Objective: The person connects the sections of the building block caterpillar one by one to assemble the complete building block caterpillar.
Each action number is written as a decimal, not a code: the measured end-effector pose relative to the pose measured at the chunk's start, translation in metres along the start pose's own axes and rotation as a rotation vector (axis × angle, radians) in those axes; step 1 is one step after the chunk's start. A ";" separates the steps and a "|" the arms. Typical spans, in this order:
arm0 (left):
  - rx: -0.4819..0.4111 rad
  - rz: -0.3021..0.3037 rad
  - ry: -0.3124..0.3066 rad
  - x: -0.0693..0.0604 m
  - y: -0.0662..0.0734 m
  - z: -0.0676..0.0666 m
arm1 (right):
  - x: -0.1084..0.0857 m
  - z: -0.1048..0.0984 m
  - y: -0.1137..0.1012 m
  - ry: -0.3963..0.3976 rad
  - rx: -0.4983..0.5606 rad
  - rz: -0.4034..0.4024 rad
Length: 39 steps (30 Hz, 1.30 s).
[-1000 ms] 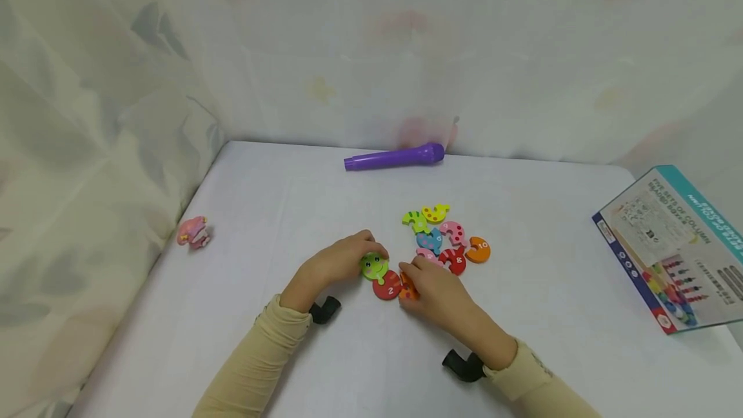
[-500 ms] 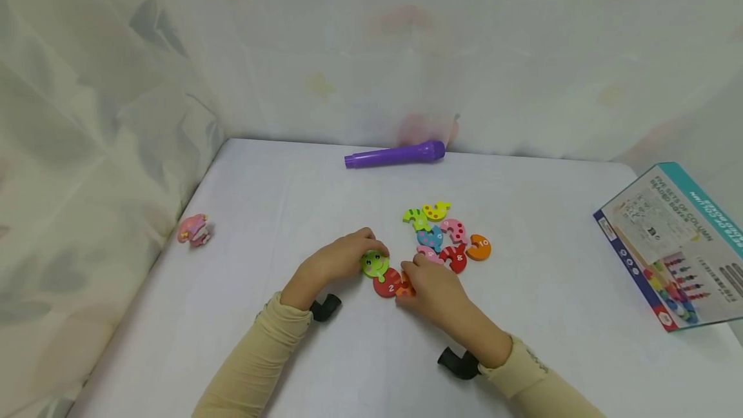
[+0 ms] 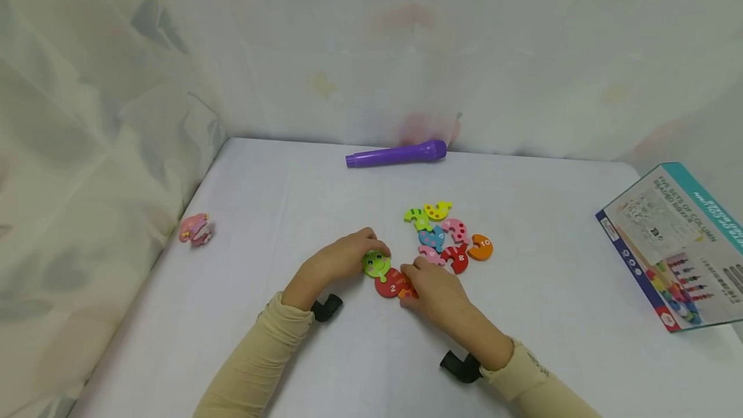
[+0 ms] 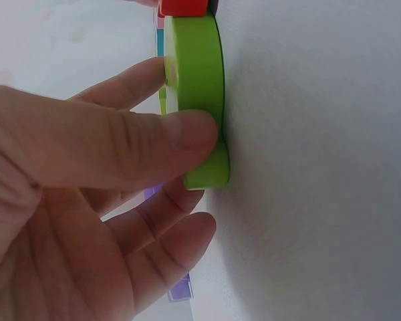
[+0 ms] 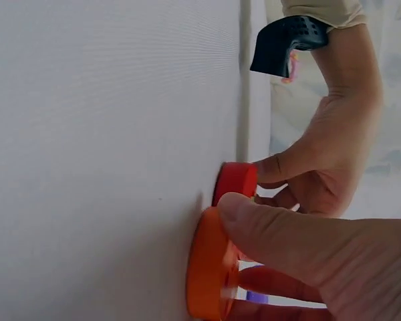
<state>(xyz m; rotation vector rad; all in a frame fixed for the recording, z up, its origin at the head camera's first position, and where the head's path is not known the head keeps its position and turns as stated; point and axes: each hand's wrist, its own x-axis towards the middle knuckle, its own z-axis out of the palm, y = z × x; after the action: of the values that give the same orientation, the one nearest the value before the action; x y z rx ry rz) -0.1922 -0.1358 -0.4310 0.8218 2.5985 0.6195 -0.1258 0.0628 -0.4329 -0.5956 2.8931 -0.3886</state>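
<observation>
- Currently, by my read, the step is fitting: orange piece (image 3: pixel 408 289) being set against the red 2 piece (image 3: pixel 389 283), which joins the green face piece (image 3: pixel 376 266).
- Clock centred on red 2, 12 = away from person: green face at 11, its tab in red's notch; orange between 3 and 4. Orange and red look to touch; thumb hides part of the seam.
- Left hand (image 3: pixel 339 260): thumb and index pinch green's rim, small gap, just the piece's breadth. Other fingers loosely bent.
- Right hand (image 3: pixel 438 290): thumb on orange's near rim, fingers round its far side, closed to its width.
- Next move likely calls for: green kept steady, orange seated flat, then a release that doesn't drag red 2. Risk: row skewing.
- Loose pieces at 2 o'clock: orange 10 (image 3: pixel 481 248) and red 8 (image 3: pixel 456 258) read fine; other digits too small to be sure.
- Box (image 3: pixel 673 247) at 3 o'clock: "FIVE SETS OF COLUMN", line below blurred. Barcode present; brand not legible.
- Purple microphone (image 3: pixel 396 155) at 12: no writing seen.
</observation>
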 end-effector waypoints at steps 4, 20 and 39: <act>-0.007 -0.005 -0.008 -0.001 0.000 0.003 | -0.007 -0.003 0.007 0.046 0.044 0.019; -0.028 -0.005 -0.042 -0.003 -0.001 0.006 | 0.012 -0.011 0.038 0.044 -0.099 0.055; -0.013 -0.019 -0.046 0.001 0.000 -0.001 | 0.012 -0.012 0.036 0.026 -0.207 -0.050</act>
<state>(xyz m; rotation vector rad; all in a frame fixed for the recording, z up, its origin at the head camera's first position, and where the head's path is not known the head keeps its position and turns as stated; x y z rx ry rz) -0.1932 -0.1352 -0.4302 0.7975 2.5550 0.6043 -0.1522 0.0922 -0.4332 -0.6999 2.9697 -0.1034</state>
